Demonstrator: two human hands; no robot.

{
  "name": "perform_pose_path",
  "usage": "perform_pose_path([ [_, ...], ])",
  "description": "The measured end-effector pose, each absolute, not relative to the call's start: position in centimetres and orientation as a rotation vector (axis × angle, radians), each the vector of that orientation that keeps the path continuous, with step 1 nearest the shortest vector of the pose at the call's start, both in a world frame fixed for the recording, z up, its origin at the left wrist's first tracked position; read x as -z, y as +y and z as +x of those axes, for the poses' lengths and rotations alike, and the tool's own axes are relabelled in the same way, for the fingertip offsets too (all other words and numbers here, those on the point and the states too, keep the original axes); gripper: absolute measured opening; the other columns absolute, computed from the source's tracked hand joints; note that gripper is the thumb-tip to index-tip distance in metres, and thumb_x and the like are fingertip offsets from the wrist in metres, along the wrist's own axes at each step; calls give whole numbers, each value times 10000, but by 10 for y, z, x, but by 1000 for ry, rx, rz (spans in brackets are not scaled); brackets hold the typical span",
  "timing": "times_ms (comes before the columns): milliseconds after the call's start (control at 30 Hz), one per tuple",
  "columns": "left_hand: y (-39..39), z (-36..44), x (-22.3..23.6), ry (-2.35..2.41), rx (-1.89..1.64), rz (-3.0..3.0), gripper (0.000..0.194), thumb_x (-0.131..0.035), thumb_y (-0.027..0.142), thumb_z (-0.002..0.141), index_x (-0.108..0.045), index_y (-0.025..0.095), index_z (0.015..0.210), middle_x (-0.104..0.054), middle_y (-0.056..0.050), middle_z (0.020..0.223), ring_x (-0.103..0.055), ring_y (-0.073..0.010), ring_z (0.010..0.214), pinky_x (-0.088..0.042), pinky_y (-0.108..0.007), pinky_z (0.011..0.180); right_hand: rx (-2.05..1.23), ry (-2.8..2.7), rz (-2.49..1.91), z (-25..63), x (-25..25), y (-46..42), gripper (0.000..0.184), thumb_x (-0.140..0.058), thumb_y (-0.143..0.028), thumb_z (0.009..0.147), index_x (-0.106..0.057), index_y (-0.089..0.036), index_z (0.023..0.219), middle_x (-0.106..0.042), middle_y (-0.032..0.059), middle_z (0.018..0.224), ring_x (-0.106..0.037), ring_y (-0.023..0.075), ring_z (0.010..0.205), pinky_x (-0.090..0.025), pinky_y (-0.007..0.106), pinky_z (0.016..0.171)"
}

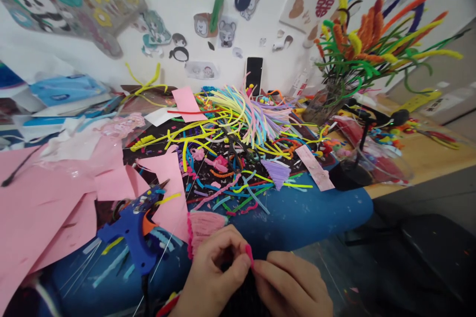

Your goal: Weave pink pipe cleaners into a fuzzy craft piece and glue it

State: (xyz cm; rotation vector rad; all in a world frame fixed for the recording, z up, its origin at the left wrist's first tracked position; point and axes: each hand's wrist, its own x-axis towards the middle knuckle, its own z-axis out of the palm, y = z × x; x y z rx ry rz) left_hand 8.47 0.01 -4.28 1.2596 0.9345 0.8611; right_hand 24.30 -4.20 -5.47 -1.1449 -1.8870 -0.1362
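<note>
Both of my hands meet at the bottom middle of the view, over the near edge of the blue-covered table (297,218). My left hand (211,272) is curled, its fingertips pinching a short pink pipe cleaner (249,253). My right hand (293,282) pinches the same piece from the right side. A pale pink woven pipe-cleaner piece (203,225) with a darker pink edge lies just above my left hand. A blue hot glue gun (136,230) lies to the left of it.
Pink paper sheets (44,208) cover the left side. Loose coloured pipe cleaners (241,114) and black scissors (236,151) fill the middle. A vase of pipe-cleaner flowers (357,49) stands at the back right, a phone (254,73) leans on the wall, and a black stand base (347,176) sits right.
</note>
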Motion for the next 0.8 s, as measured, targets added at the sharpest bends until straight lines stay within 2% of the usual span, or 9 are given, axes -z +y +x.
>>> perform_pose_path([
  [267, 5, 79, 38, 979, -552, 1519, 90, -503, 175, 785, -533, 190, 701, -499, 19, 704, -453, -124, 637, -345, -231, 577, -149, -2025, -1031, 256, 44, -33, 157, -564, -166, 953, -657, -170, 827, -700, 21, 647, -642, 101, 506, -478, 188, 493],
  [400, 7, 77, 34, 916, -367, 1543, 102, -499, 102, 735, -503, 196, 693, -482, 39, 706, -427, -107, 628, -318, -214, 554, -271, -2002, -1051, 262, 38, -30, 222, -597, -280, 956, -616, -185, 756, -687, 2, 634, -637, 92, 527, -466, 176, 519],
  [500, 8, 75, 35, 879, -253, 1613, 142, -511, 61, 671, -475, 198, 663, -453, 58, 674, -400, -96, 607, -275, -211, 522, -458, -2005, -1081, 263, 36, -29, 242, -615, -407, 933, -637, -194, 820, -696, -9, 660, -652, 96, 559, -456, 176, 515],
  [567, 8, 75, 35, 874, -218, 1644, 153, -520, 54, 649, -467, 197, 649, -441, 65, 663, -394, -93, 601, -260, -209, 515, -600, -2002, -1058, 262, 38, -28, 243, -626, -430, 919, -657, -200, 846, -703, -15, 666, -659, 97, 568, -460, 175, 521],
  [700, 9, 75, 31, 891, -231, 1615, 116, -529, 83, 699, -518, 197, 680, -469, 56, 685, -430, -100, 616, -290, -201, 529, -672, -1953, -981, 263, 39, -25, 196, -656, -346, 915, -660, -197, 788, -704, -16, 641, -662, 98, 565, -478, 170, 534],
  [800, 9, 73, 26, 874, -247, 1666, 100, -524, 125, 795, -575, 192, 742, -540, 22, 742, -498, -120, 662, -342, -204, 572, -635, -1934, -991, 264, 37, -24, 191, -677, -325, 901, -658, -185, 774, -704, -9, 632, -663, 102, 561, -487, 171, 531],
])
